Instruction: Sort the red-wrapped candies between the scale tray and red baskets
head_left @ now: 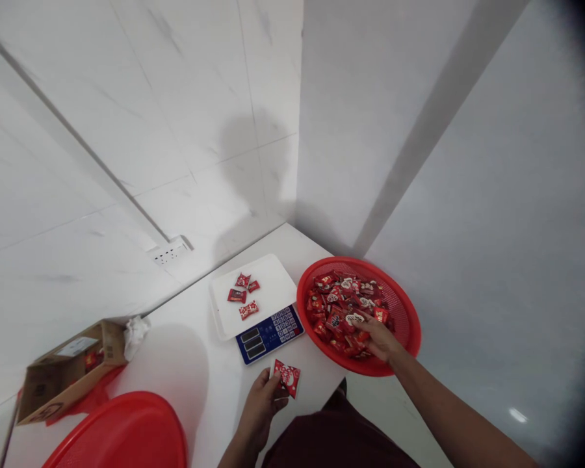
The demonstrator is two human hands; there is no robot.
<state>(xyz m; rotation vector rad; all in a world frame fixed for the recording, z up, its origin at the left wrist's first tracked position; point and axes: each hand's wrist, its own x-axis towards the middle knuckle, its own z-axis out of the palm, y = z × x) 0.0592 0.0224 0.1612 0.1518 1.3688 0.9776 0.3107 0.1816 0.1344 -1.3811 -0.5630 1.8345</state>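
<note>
Between the thumb and fingers of my left hand (263, 402) is a red candy packet (288, 377) with white print. The packet is raised in front of the scale's blue panel (269, 335). My right hand (379, 338) reaches into a red mesh basket (409, 312) heaped with small red wrapped candies (338, 318). Its fingers stretch out over the pile and touch the wrappers; the fingertips are partly lost among them. On the scale's white tray (268, 276) lie several loose candies (236, 296), apart from one another.
A second red basket (127, 432) stands at the lower left. Behind it, an open cardboard box (68, 370) has red packets inside and crumpled white plastic (136, 335) beside it. The white table (175, 351) meets the walls in a corner; a socket strip (170, 251) sits on the left wall.
</note>
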